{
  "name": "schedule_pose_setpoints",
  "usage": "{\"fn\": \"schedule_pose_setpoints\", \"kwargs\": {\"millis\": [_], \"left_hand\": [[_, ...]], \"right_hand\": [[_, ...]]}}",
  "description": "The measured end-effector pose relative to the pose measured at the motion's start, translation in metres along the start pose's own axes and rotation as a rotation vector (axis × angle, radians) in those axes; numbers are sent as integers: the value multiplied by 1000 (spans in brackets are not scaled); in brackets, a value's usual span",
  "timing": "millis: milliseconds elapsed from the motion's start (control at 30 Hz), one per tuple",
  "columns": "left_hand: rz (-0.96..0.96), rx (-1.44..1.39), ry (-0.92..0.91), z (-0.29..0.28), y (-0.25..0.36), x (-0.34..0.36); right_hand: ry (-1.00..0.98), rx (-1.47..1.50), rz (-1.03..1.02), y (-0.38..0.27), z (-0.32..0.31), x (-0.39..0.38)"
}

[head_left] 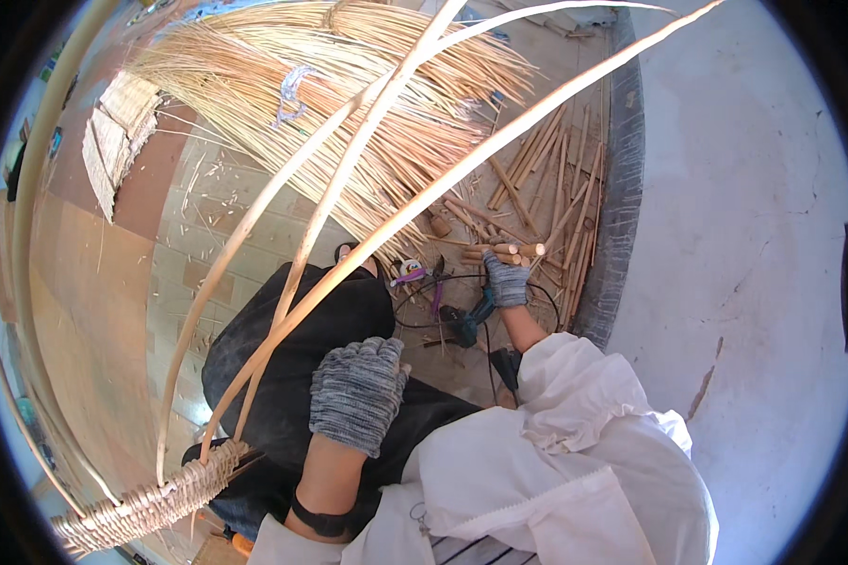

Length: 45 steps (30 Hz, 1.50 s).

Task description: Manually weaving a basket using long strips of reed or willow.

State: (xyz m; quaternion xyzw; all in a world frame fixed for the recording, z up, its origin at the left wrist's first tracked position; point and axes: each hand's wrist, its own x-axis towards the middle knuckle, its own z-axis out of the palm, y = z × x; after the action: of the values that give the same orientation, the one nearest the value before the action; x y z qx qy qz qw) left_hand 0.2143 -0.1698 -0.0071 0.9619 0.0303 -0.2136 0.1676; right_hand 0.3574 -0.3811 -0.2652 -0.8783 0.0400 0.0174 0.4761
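My left hand (pixel 358 391), in a grey knit glove, is closed in front of my black trousers; its palm side is hidden, and I cannot tell what is in it. My right hand (pixel 509 282), gloved the same way, reaches down to the floor, its fingers bent against a few short wooden sticks (pixel 532 250) with cut round ends. Just under that hand lies a teal and black power tool (pixel 462 323). At lower left stands a woven rim (pixel 160 504) of twisted cord-like strands. Long peeled rods (pixel 367 240) rise from it and cross in front of me.
A large sheaf of thin, pale canes (pixel 377 104) spreads across the floor ahead, tied with a bluish strip (pixel 292 94). Loose brown sticks (pixel 561 188) lie along the white wall (pixel 725 235) at right. A black cable (pixel 424 325) loops by the tool. Woven matting (pixel 118 137) lies far left.
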Motion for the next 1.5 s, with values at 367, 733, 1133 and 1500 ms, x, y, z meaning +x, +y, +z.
{"fn": "schedule_pose_setpoints", "kwargs": {"millis": [367, 733, 1133, 1500], "left_hand": [[-8, 19, 20, -1, 1, -1], [18, -194, 35, -10, 7, 8], [12, -1672, -520, -14, 28, 89], [-295, -1552, -388, 6, 32, 73]], "right_hand": [[-113, -124, -143, 20, 13, -4], [-134, 668, 435, -86, -56, 64], [-759, 637, 562, -249, -105, 68], [-573, 720, 626, -191, -63, -3]]}}
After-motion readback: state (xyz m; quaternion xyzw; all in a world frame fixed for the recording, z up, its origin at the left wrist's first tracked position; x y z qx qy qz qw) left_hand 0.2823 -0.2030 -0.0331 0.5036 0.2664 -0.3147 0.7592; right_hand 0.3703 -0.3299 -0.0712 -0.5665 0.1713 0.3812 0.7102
